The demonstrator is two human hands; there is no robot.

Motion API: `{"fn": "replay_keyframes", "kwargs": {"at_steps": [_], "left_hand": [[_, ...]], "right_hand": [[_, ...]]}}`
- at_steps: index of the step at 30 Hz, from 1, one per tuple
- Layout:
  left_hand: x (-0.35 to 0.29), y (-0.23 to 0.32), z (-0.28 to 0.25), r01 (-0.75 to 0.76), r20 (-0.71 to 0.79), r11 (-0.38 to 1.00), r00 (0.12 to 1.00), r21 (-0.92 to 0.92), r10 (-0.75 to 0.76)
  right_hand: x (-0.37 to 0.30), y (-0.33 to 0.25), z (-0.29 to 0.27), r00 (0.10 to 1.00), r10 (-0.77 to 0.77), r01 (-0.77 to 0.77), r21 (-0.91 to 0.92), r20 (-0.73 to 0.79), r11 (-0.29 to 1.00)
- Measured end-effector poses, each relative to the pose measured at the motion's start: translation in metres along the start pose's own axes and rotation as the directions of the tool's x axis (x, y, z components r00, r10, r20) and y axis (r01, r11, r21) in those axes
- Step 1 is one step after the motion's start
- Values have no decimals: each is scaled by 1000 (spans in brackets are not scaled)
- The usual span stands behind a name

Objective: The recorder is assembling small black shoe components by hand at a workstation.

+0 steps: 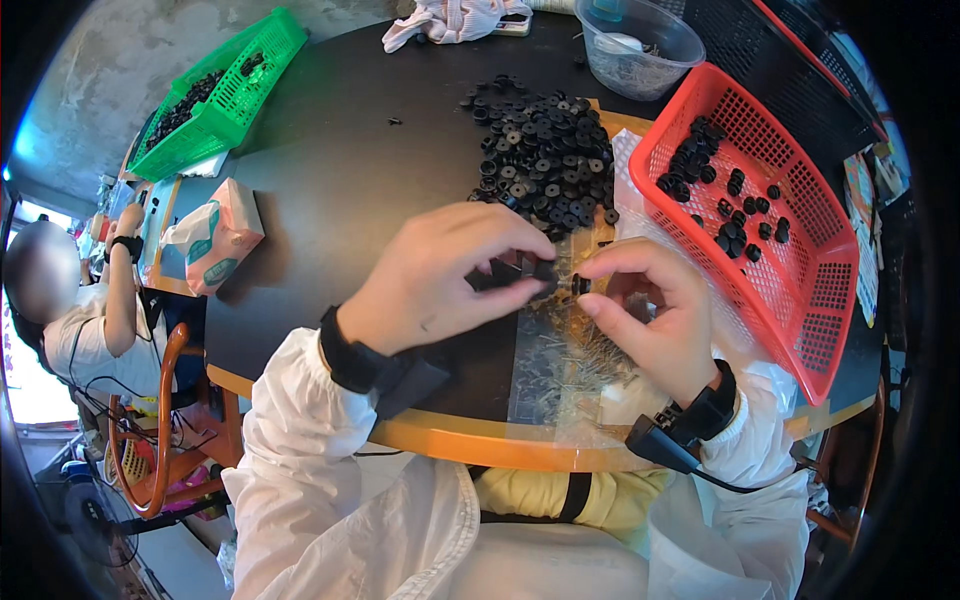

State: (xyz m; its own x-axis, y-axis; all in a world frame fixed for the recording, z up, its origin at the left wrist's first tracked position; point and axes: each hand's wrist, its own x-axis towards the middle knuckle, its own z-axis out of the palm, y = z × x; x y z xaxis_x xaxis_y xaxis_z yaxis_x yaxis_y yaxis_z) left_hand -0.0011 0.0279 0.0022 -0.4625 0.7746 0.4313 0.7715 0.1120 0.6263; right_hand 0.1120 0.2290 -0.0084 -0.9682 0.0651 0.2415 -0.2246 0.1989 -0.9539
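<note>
Over a dark round bench [330,190] with an orange rim, seen from above by a head camera.

Left hand: left hand [440,285] comes in from the lower left, its grip narrow, thumb and fingertips pinched on a small black ring-shaped part [543,270].

Right hand: right hand [655,315] comes in from the lower right, its grip also narrow, fingers curled and pinching a smaller dark piece [581,285].

Key relation: the two held pieces sit just beside each other, apart by a sliver. The small dark piece lies to the right of the black ring-shaped part and slightly lower, so the line between them runs nearly level, left to right. Neither hand is clearly nearer; they meet midway. I cannot tell which way the ring's hole faces.

Under the hands: a clear plastic sheet [540,370] strewn with thin metal pins [585,350].

Beyond the hands: a heap of black ring parts [545,160], near the fingertips.

Right side: a red basket [800,290] with a few black parts in it, near the right hand.

Far left: a green basket [225,95] with black parts, and a tissue pack [215,240], both well apart from the hands.

Far edge: a clear plastic tub [640,45] and a crumpled cloth [450,20].

Nearby: another person [95,320] sits at the left.
</note>
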Motion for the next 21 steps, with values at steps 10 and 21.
{"fn": "replay_keyframes", "kwargs": {"at_steps": [10, 21], "left_hand": [[-1, 8, 15, -11, -116, 986, 993, -165, -8], [-1, 9, 15, -26, -79, 990, 997, -139, 15]], "right_hand": [[-2, -1, -2, 999, -20, 15, -140, -36, 990], [-1, 1, -4, 998, -34, 23, -173, -56, 985]]}}
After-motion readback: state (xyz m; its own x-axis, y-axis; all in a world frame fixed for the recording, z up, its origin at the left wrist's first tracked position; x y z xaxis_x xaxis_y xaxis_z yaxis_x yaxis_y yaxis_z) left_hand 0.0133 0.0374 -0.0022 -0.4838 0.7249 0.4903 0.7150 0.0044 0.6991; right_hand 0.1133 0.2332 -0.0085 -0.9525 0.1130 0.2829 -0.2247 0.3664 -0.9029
